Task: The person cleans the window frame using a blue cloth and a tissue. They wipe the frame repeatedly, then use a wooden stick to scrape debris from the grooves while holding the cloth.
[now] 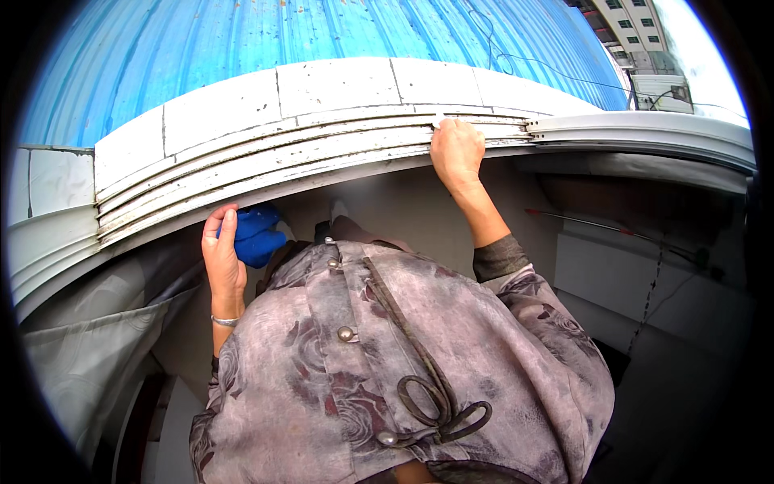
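Observation:
A white window track with dark dirt in its grooves curves across the view in front of me. My right hand is closed on a small white piece, perhaps tissue or cloth, whose tip shows at the outer groove. Most of that piece is hidden by the fingers. My left hand is at the inner edge of the sill, thumb and fingertips near each other; whether anything is between them cannot be told. A blue cloth or glove lies or hangs just beyond it, lower down.
White tiles border the track outside, with a blue corrugated metal roof and a thin cable beyond. A white sash frame stands at the right. A pale curtain hangs at the left; a thin rod is at the right.

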A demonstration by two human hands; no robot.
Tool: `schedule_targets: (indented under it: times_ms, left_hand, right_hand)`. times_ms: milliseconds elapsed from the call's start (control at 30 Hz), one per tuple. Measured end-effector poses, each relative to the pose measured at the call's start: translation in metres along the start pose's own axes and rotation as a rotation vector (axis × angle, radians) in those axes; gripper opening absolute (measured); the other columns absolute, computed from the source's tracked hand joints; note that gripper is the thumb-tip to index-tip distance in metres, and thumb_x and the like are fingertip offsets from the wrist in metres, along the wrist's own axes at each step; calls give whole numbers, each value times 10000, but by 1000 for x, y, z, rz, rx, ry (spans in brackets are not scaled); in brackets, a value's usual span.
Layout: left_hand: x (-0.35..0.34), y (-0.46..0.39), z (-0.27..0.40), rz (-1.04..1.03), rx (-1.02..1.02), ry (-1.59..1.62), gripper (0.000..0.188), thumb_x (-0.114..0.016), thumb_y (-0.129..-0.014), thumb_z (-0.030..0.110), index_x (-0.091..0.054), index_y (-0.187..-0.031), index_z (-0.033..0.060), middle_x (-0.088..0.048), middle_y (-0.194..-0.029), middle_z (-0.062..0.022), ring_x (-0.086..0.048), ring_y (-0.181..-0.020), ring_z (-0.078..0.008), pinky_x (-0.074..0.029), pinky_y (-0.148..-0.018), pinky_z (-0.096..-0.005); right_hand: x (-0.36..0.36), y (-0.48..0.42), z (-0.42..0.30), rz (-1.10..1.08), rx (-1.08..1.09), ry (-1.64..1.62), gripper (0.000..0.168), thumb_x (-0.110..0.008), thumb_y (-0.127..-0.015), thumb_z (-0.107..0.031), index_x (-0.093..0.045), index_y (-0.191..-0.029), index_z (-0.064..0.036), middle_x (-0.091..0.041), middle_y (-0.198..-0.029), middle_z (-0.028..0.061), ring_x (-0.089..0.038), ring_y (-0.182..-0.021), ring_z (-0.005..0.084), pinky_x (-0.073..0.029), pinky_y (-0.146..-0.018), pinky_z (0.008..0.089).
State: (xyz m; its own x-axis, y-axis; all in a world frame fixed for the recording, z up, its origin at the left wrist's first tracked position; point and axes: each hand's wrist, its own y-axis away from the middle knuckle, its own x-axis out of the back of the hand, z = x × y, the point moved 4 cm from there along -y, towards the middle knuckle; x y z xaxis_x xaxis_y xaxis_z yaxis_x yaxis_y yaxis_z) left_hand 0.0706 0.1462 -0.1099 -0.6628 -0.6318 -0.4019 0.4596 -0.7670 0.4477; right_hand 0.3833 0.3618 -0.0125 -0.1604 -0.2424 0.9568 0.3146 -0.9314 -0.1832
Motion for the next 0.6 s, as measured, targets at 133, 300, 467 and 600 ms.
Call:
schedule_targets:
  times_ms: [133,300,467,600]
  left_hand:
    - [-1,1,5,-22,-6,-22,172,-626,-865,161,-610,-981,34,-594,-957,-8,-488,-884,-60,-364,-844,-210]
    - [-1,1,9,-40,-38,-36,166,-626,-862,148,-612,-981,32,-601,-967,-17,-500,-906,-65,-370,-860,-213]
    - [-2,1,8,-32,-33,-25,163,-628,-859,144,-610,-980,35,-603,-971,-23,-508,-901,-71,-380,-853,-214]
    - [-4,6,9,-4,-59,-52,164,-628,-860,150,-608,-977,37,-603,-971,-21,-504,-903,-68,-376,-856,-214]
  right_hand:
    - [7,7,-25,103,81,-177,69,-595,-747,-108,-627,-793,-68,-616,-740,89,-586,-762,268,-445,-703,402]
    - [15,7,-45,81,109,-302,78,-591,-746,-101,-635,-799,-64,-624,-753,96,-591,-739,286,-463,-676,401]
    - [21,-2,-54,-2,64,-541,135,-545,-778,-157,-592,-726,-42,-604,-707,148,-580,-706,333,-451,-642,434]
    - [26,-16,-37,-360,-37,-842,248,-542,-825,-237,-603,-817,3,-629,-767,184,-603,-759,364,-463,-681,410]
